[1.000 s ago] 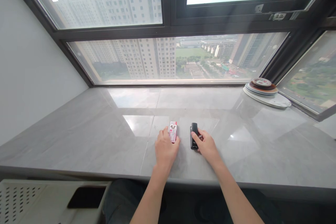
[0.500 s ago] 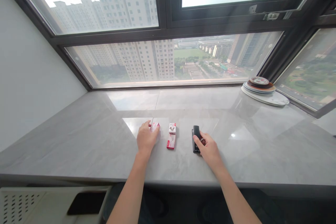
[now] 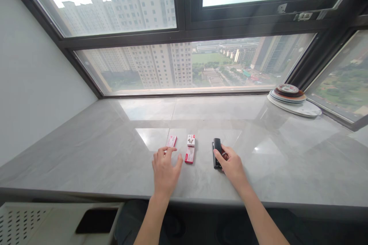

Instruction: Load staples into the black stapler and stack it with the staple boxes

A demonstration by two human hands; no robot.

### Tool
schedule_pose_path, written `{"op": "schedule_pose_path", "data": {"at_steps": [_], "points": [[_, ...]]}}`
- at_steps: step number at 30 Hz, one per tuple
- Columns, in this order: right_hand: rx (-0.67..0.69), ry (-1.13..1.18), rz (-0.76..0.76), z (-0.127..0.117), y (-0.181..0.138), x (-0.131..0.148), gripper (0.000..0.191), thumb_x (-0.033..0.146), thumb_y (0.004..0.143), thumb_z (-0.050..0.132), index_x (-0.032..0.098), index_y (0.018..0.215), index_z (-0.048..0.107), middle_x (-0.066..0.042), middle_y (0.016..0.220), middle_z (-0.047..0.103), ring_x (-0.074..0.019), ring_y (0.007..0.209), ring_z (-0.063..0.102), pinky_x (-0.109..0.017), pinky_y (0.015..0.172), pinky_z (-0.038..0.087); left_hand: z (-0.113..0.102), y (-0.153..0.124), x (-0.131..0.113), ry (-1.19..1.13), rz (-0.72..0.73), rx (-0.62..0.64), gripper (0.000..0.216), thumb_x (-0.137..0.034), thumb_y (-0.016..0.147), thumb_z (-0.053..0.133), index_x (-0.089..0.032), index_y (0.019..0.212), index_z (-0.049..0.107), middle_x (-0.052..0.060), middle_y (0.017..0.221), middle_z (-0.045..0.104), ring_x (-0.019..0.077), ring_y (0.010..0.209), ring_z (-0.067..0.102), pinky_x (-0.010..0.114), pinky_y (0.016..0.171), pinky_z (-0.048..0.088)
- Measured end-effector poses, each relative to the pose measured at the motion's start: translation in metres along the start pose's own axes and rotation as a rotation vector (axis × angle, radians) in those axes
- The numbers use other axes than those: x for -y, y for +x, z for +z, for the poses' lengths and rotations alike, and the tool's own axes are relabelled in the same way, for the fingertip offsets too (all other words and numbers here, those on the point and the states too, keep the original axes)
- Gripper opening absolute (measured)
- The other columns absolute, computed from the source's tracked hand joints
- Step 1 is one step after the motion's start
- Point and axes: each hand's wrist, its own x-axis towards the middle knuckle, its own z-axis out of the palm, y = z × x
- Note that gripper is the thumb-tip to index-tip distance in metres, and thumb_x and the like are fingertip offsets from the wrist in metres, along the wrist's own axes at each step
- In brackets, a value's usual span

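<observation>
My right hand (image 3: 232, 164) is closed around the side of a black stapler (image 3: 217, 146), which rests on the grey counter. Just in front of a small pink-and-white box (image 3: 172, 141), my left hand (image 3: 166, 172) hovers with its fingers apart and holds nothing. To the right of that box, a white box with a dark picture (image 3: 191, 140) touches the far end of another pink-and-white box (image 3: 189, 155). These look like staple boxes, though their print is too small to read. My right hand partly covers the stapler's side.
A stack of plates (image 3: 290, 97) stands at the far right by the window frame. The glossy counter (image 3: 86, 153) runs from the left wall to the right. Below its front edge at left, a dark flat object (image 3: 97, 221) lies on a pale perforated surface (image 3: 54, 224).
My left hand has let go of the left pink-and-white box and drawn back towards me, its fingers now spread. The right hand stays on the stapler. The view has shifted slightly.
</observation>
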Motion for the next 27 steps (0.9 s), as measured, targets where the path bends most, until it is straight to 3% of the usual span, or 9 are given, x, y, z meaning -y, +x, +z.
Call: {"op": "schedule_pose_path", "data": {"at_steps": [2, 5, 8, 11, 14, 16, 19, 22, 27], "points": [[0.001, 0.016, -0.011, 0.0, -0.001, 0.001, 0.051, 0.062, 0.09, 0.059, 0.022, 0.118, 0.074, -0.004, 0.081, 0.065, -0.0194, 0.067, 0.059, -0.029, 0.057, 0.05, 0.01, -0.003, -0.027, -0.064, 0.097, 0.061, 0.029, -0.04, 0.098, 0.056, -0.032, 0.124, 0.067, 0.008, 0.127, 0.058, 0.03, 0.12, 0.054, 0.047, 0.101, 0.045], [0.022, 0.032, -0.013, -0.001, 0.0, 0.003, 0.05, 0.06, 0.089, 0.06, 0.021, 0.119, 0.073, -0.004, 0.08, 0.067, -0.0195, 0.066, 0.059, -0.029, 0.057, 0.05, 0.027, 0.0, -0.048, -0.083, 0.101, 0.096, 0.039, -0.041, 0.097, 0.058, -0.032, 0.134, 0.061, 0.01, 0.129, 0.055, 0.0324, 0.123, 0.053, 0.048, 0.1, 0.044], [0.063, 0.024, 0.017, -0.009, 0.002, 0.003, 0.051, 0.056, 0.088, 0.064, 0.022, 0.125, 0.069, -0.002, 0.082, 0.068, -0.0176, 0.063, 0.059, -0.03, 0.061, 0.051, 0.036, 0.006, -0.047, -0.066, 0.035, 0.08, 0.054, -0.043, 0.093, 0.062, -0.027, 0.144, 0.052, 0.013, 0.131, 0.055, 0.0347, 0.125, 0.051, 0.05, 0.099, 0.044], [0.097, -0.021, -0.026, -0.024, 0.007, 0.009, 0.043, 0.046, 0.085, 0.069, 0.023, 0.122, 0.069, -0.004, 0.097, 0.071, -0.017, 0.07, 0.063, -0.031, 0.068, 0.052, 0.032, 0.002, -0.038, -0.073, 0.025, 0.129, 0.044, -0.045, 0.091, 0.065, -0.024, 0.128, 0.061, 0.011, 0.119, 0.06, 0.0336, 0.116, 0.055, 0.048, 0.095, 0.046], [0.161, -0.089, -0.146, -0.035, 0.01, 0.021, 0.031, 0.034, 0.085, 0.067, 0.025, 0.114, 0.072, -0.005, 0.111, 0.072, -0.0203, 0.089, 0.067, -0.032, 0.078, 0.053, 0.022, -0.011, -0.035, -0.153, 0.19, 0.259, 0.028, -0.043, 0.089, 0.069, -0.029, 0.113, 0.067, 0.007, 0.12, 0.062, 0.0305, 0.114, 0.057, 0.047, 0.097, 0.046], [0.219, -0.12, -0.221, -0.034, 0.011, 0.032, 0.029, 0.029, 0.087, 0.064, 0.026, 0.115, 0.072, -0.005, 0.113, 0.071, -0.0218, 0.099, 0.066, -0.034, 0.086, 0.051, 0.016, -0.018, -0.035, -0.204, 0.308, 0.314, 0.035, -0.042, 0.086, 0.074, -0.035, 0.12, 0.067, 0.004, 0.137, 0.057, 0.0303, 0.123, 0.054, 0.048, 0.105, 0.044], [0.308, -0.118, -0.292, -0.02, 0.01, 0.047, 0.03, 0.025, 0.089, 0.06, 0.027, 0.117, 0.073, -0.004, 0.111, 0.071, -0.0214, 0.1, 0.066, -0.034, 0.09, 0.05, 0.01, -0.022, -0.034, -0.222, 0.386, 0.344, 0.054, -0.044, 0.084, 0.077, -0.041, 0.135, 0.061, 0.001, 0.156, 0.045, 0.0317, 0.137, 0.046, 0.051, 0.115, 0.039], [0.347, -0.095, -0.315, 0.006, 0.006, 0.057, 0.03, 0.027, 0.088, 0.065, 0.027, 0.117, 0.072, -0.004, 0.111, 0.07, -0.0208, 0.099, 0.066, -0.033, 0.09, 0.05, 0.005, -0.019, -0.028, -0.218, 0.412, 0.374, 0.058, -0.045, 0.087, 0.074, -0.039, 0.142, 0.056, 0.001, 0.157, 0.046, 0.0309, 0.141, 0.044, 0.051, 0.119, 0.036], [0.229, -0.116, -0.298, 0.049, 0.007, 0.071, 0.022, 0.036, 0.081, 0.076, 0.026, 0.099, 0.07, -0.003, 0.101, 0.07, -0.0241, 0.099, 0.065, -0.041, 0.098, 0.046, -0.001, -0.019, -0.017, -0.173, 0.408, 0.351, 0.053, -0.046, 0.092, 0.068, -0.035, 0.142, 0.057, 0.004, 0.153, 0.05, 0.0312, 0.141, 0.046, 0.051, 0.12, 0.037]]}}
